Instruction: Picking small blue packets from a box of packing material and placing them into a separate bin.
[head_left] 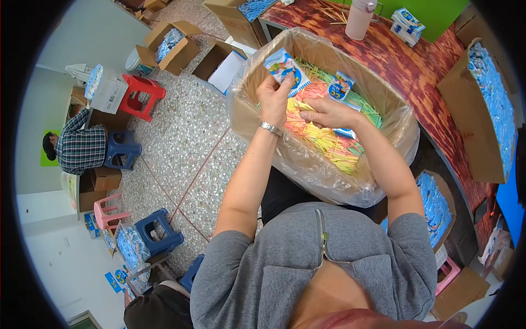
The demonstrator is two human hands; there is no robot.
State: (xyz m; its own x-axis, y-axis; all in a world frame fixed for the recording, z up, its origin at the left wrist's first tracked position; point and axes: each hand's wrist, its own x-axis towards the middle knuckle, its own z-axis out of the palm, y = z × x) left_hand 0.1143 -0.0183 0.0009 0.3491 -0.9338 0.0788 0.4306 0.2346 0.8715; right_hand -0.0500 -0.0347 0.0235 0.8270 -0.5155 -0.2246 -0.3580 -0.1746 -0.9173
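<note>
My left hand [272, 103] is closed on a small blue-and-white packet [285, 67], pinched between thumb and fingers. Close beside it, my right hand [330, 113] is closed around a few thin yellow sticks [296, 105], their tips pointing at the left hand. Both hands are over a cardboard box lined with clear plastic [402, 123]. Loose sticks in pink, yellow and green [342, 156] fill the box. Another blue-and-white packet [340, 86] rests on the sticks beyond my right hand, and a further one [344, 133] is partly covered by that hand.
A red patterned table [392, 60] borders the box, bearing a pink bottle [360, 21] and small boxes [407, 26]. Cartons of blue packets stand at right [490, 104] and lower right [433, 205]. Leftward are a red stool [141, 97], blue stools [160, 233] and a seated person [82, 143].
</note>
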